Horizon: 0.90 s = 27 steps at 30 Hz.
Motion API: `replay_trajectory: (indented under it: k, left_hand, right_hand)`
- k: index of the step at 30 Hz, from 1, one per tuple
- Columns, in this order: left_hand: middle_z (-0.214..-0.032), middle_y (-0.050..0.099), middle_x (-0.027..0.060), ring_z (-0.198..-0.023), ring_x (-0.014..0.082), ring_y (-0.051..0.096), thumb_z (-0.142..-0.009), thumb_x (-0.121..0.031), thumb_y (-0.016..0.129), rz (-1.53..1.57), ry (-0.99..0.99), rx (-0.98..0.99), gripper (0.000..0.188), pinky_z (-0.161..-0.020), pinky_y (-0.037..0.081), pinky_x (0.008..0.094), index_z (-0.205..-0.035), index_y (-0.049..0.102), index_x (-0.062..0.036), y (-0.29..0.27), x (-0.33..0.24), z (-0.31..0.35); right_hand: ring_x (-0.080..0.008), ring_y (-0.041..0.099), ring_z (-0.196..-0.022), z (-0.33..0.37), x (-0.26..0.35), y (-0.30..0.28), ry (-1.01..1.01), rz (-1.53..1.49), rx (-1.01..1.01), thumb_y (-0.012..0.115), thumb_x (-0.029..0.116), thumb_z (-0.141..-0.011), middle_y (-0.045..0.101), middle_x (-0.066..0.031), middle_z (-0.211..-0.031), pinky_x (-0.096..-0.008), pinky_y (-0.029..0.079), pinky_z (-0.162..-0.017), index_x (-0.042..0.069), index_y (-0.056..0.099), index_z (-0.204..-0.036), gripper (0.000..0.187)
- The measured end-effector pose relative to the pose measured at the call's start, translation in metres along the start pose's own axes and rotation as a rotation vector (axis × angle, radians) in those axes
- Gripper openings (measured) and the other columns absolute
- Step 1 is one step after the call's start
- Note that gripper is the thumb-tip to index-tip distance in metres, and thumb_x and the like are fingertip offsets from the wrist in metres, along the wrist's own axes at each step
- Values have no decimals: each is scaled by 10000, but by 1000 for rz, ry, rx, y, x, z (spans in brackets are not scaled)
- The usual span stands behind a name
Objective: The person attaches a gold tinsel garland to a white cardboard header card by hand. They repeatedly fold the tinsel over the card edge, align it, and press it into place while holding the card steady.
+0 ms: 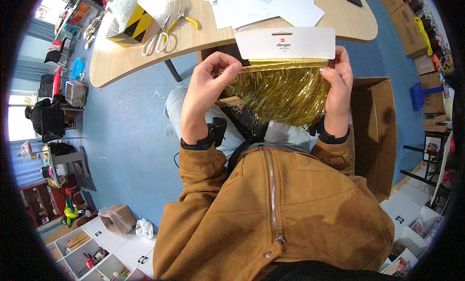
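A gold tinsel fringe garland point(286, 94) hangs from a white header card point(285, 46) with a slot near its top. I hold it up in front of me, just past the near edge of the table. My left hand point(208, 85) pinches the left end of the fringe's gold band between thumb and index finger. At the other end, my right hand point(339, 85) grips the band and the card's lower right corner, thumb in front. Shiny gold strands droop between both hands over my lap.
On the wooden table point(116, 63) lie white-handled scissors point(157, 42), yellow-handled pliers point(181, 22), white papers point(264, 9) and a black-and-yellow box point(133, 26). An open cardboard box point(375, 131) stands close on my right. Far left, a person in black point(48, 117) sits.
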<state>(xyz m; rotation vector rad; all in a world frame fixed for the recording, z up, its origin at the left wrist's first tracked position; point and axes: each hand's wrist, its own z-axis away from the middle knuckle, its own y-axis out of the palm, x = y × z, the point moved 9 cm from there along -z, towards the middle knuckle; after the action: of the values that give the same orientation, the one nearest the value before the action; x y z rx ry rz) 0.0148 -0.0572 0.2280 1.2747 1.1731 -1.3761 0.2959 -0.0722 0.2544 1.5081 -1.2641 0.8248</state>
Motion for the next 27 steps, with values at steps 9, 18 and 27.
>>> replay_trajectory:
  k: [9,18,27]
  left_hand:
    - [-846,656,-51,-765,31,542,-949,-199,788,-24,55,-4,194,-676,439,199,-985,711,-25,0,1,-6]
    - [-911,684,-29,-810,42,584,-960,-213,775,147,65,12,214,-739,478,211,-1022,709,-19,7,-2,-5]
    - [-892,713,-12,-801,37,597,-905,-187,831,73,21,-11,228,-708,481,205,-1018,751,-7,8,4,-4]
  right_hand:
    - [-147,627,-1005,-6,-4,-13,35,-194,29,585,47,-858,629,-81,-1100,-321,514,-958,14,528,-1192,341]
    - [-153,633,-1010,-8,-11,-22,71,-207,-17,608,81,-852,626,-90,-1099,-321,525,-957,9,527,-1189,354]
    - [-163,624,-1015,-8,-14,-22,106,-249,-16,615,109,-841,622,-88,-1097,-319,512,-966,9,533,-1186,369]
